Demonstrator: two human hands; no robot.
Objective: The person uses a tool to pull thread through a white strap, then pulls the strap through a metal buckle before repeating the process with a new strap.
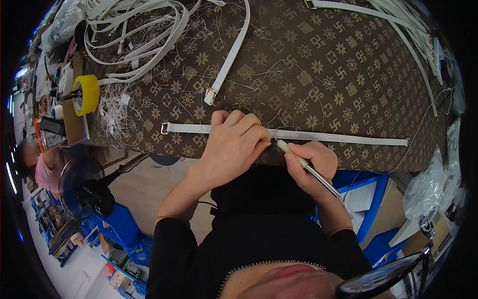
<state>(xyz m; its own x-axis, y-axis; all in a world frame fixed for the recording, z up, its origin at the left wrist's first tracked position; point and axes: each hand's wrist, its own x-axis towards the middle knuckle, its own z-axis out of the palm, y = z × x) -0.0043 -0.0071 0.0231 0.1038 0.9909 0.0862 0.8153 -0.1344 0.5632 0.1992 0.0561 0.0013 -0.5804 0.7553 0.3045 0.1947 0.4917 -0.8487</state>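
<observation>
Single head-worn fisheye view, steeply downward, close over the patterned table (318, 65)

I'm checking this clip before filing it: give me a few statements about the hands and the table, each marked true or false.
1. The left hand lies on a white strap stretched across the table. True.
2. The right hand is empty. False: it grips a thin pen-like tool, with its tip at the strap.
3. The tape roll at the left is yellow. True.
4. The strap under the hands has no buckle. False: a gold buckle sits at its left end.
5. The cloth on the table is plain white. False: it is brown with a printed pattern.
</observation>
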